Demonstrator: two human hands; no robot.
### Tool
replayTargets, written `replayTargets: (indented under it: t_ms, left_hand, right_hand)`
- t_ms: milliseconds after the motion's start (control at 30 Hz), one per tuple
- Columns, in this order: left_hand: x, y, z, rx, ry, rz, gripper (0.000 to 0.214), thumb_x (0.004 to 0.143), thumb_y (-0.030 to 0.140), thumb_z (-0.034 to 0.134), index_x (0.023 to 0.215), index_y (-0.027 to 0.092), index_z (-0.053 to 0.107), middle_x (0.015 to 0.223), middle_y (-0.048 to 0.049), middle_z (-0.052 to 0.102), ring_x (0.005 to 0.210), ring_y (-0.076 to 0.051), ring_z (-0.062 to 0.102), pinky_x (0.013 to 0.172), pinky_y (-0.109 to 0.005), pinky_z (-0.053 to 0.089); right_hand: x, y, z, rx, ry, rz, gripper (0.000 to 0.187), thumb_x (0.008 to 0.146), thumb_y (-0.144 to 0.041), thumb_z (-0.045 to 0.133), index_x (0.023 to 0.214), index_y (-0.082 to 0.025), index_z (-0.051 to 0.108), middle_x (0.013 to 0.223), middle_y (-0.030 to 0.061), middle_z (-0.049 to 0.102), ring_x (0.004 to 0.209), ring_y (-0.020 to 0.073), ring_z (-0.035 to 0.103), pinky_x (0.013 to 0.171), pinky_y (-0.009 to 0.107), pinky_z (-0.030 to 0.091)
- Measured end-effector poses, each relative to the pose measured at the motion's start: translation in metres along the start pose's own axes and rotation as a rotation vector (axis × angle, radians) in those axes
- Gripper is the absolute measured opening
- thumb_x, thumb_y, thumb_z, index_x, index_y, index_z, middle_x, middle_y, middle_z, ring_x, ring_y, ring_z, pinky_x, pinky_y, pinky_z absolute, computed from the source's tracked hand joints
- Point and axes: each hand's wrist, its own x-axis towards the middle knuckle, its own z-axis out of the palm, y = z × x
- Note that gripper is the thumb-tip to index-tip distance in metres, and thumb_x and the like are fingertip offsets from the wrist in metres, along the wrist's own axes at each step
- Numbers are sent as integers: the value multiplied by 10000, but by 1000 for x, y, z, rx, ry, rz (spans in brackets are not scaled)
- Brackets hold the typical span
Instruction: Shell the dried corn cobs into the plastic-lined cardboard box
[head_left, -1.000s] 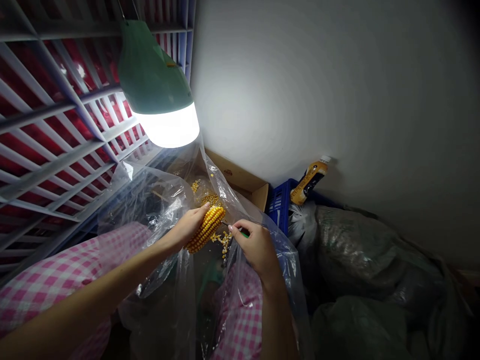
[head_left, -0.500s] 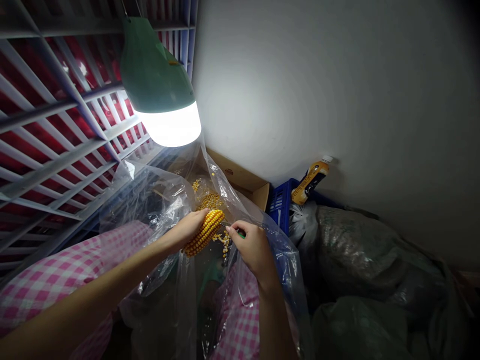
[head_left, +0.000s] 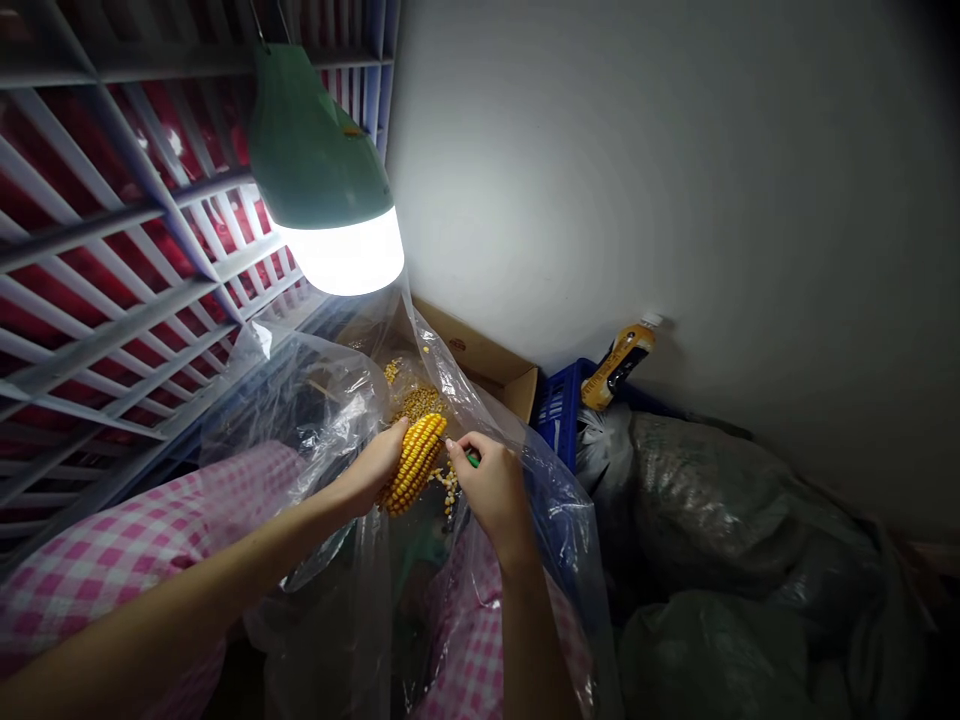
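Observation:
My left hand (head_left: 369, 466) is shut around the lower part of a dried yellow corn cob (head_left: 415, 464). My right hand (head_left: 487, 487) is right next to the cob and grips a small green-handled tool (head_left: 472, 459), mostly hidden by my fingers. Loose corn kernels (head_left: 448, 486) lie just below the cob, and a heap of kernels (head_left: 416, 403) sits beyond it. Both lie inside a clear plastic bag (head_left: 322, 405) that surrounds my hands and forearms.
A glowing green-topped lamp (head_left: 326, 170) hangs close above a white wire rack (head_left: 127, 250). Beyond the bag are a cardboard box (head_left: 480, 358), a blue crate (head_left: 562, 415), and a yellow-labelled bottle (head_left: 619, 365). Bulging dark sacks (head_left: 720, 500) fill the right.
My right hand has moved left, closer to the cob. The cob has turned more upright in my left hand.

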Motion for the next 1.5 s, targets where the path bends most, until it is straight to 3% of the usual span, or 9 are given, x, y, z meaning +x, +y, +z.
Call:
replayTargets:
  t_ms: [167, 333, 500, 700, 900, 1000, 1100, 1333, 1500]
  left_hand:
    - [11, -16, -1, -148, 36, -34, 217, 797, 321, 421, 791, 166, 573, 596, -51, 632, 500, -182, 596, 488, -287, 480]
    - [11, -22, 2, -159, 185, -83, 182, 790, 264, 395, 730, 178, 544, 515, -27, 582, 438, -173, 561, 414, -258, 439]
    - [13, -31, 3, -246, 258, -87, 166, 794, 239, 411, 708, 163, 530, 524, -21, 581, 433, -145, 551, 427, -233, 439]
    - [17, -34, 2, -319, 185, -90, 173, 781, 183, 380, 681, 160, 519, 528, -21, 579, 430, -147, 559, 421, -241, 450]
    - [16, -26, 2, -387, 50, -55, 227, 799, 190, 345, 742, 137, 558, 582, -56, 605, 466, -173, 584, 459, -293, 492]
    - [16, -27, 2, -371, 44, -64, 228, 800, 196, 343, 749, 132, 556, 555, -58, 594, 436, -181, 567, 422, -305, 482]
    - [16, -28, 3, -369, 30, -79, 210, 791, 201, 362, 761, 134, 558, 560, -58, 597, 433, -180, 566, 421, -305, 484]
    - [15, -26, 3, -382, 19, -107, 234, 797, 197, 337, 801, 125, 559, 572, -71, 608, 432, -186, 573, 410, -303, 483]
    - [13, -25, 3, -395, 6, -122, 229, 800, 211, 351, 819, 125, 562, 586, -71, 614, 441, -190, 581, 426, -317, 494]
  right_hand:
    - [0, -5, 15, -154, -2, 46, 267, 846, -302, 415, 716, -189, 619, 693, 48, 662, 629, 146, 575, 526, 241, 252]
    - [3, -7, 25, -261, -65, 93, 229, 847, -277, 425, 764, -201, 625, 758, 65, 680, 687, 171, 610, 533, 244, 269]
    - [3, -15, 42, -333, -99, 120, 241, 867, -212, 355, 884, -179, 593, 793, 95, 675, 711, 208, 631, 540, 254, 310]
    - [7, -18, 43, -286, -151, 166, 226, 860, -215, 350, 940, -157, 554, 821, 115, 668, 732, 222, 631, 547, 259, 330]
    - [9, -8, 23, -190, -19, 127, 234, 861, -271, 364, 832, -193, 583, 771, 60, 670, 687, 161, 600, 530, 226, 281]
    - [9, -2, 24, -85, -50, 47, 231, 851, -303, 393, 799, -209, 597, 746, 23, 665, 659, 130, 579, 535, 202, 285]
    - [11, 3, 26, -86, -87, 56, 225, 837, -322, 422, 793, -217, 616, 751, 20, 669, 647, 126, 568, 530, 201, 275]
    - [17, 4, 22, -100, 10, 61, 256, 850, -314, 397, 794, -206, 621, 758, 34, 669, 671, 134, 573, 544, 208, 280]
    - [17, 6, 23, -46, -79, 41, 251, 834, -332, 424, 751, -206, 624, 714, 12, 658, 638, 117, 570, 548, 196, 299]
